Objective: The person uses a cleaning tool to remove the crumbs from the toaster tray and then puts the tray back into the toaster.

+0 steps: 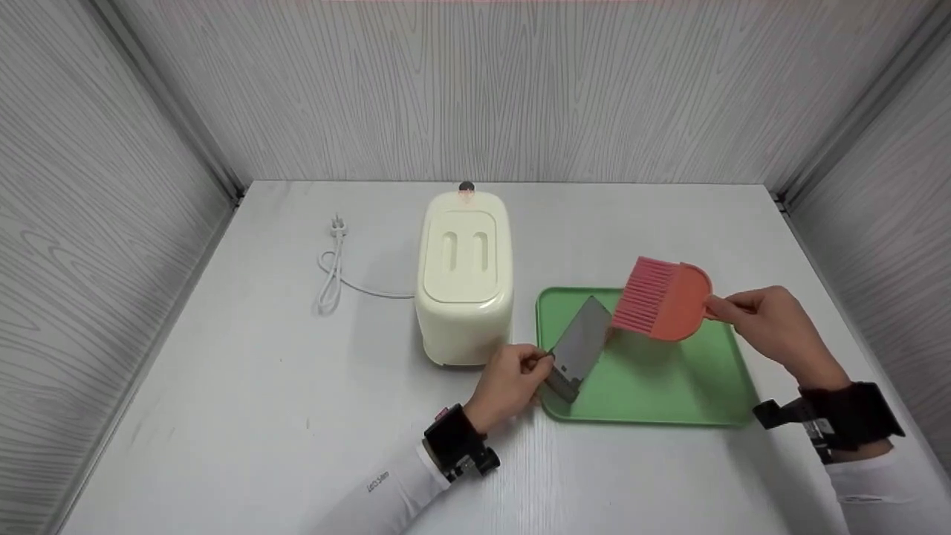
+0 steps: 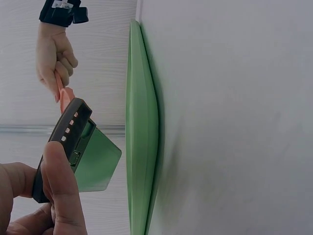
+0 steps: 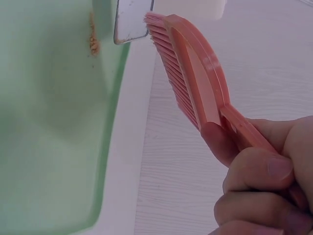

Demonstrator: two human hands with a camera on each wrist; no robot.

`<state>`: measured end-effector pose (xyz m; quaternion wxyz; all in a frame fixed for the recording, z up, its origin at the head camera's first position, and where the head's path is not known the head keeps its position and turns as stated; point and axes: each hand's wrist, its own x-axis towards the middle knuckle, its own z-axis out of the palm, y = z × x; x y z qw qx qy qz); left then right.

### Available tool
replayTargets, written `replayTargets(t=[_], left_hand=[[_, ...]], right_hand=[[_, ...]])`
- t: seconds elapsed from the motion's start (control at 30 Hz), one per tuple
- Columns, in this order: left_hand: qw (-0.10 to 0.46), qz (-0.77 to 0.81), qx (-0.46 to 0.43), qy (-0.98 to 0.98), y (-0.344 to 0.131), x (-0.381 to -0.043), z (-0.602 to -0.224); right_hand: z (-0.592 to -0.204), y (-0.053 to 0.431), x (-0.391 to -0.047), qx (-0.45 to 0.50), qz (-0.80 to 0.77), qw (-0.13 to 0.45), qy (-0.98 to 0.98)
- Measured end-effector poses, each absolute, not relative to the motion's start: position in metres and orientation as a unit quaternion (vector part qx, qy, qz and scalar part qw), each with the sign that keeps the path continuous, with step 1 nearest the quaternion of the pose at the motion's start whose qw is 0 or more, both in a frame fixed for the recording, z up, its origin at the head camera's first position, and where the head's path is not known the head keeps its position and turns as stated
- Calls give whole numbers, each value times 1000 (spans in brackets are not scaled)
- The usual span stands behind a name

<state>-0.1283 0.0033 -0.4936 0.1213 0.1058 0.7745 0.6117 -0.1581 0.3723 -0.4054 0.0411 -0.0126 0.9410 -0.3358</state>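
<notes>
My left hand pinches the dark end of a flat metal crumb tray, holding it tilted above the left part of a green serving tray. In the left wrist view, pale slots show along that dark end, and the metal sheet mirrors green. The right hand grips the handle of a coral brush with pink bristles. Those bristles point left, with their tips right by the edge of the crumb tray. A small streak of brown crumbs lies on the green tray.
A cream toaster with a lid on top stands just left of the green tray. Its white cord runs left to a bundled loop and a plug. Wood-grain walls enclose the white table at the back and sides.
</notes>
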Motion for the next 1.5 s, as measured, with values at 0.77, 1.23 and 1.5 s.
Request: replayTargets(t=[0.77,1.23,1.5], left_hand=[[106,610,118,776,4,-128,-494],[108,608,111,778,3,-130,-494],[85,606,129,780,2,-130,-495]], right_hand=[[-422,318,-150,-77,-409,55,908],[-426,326,-150,-80,-337,32,938],[-424,334,-148,-85,-325,34,941]])
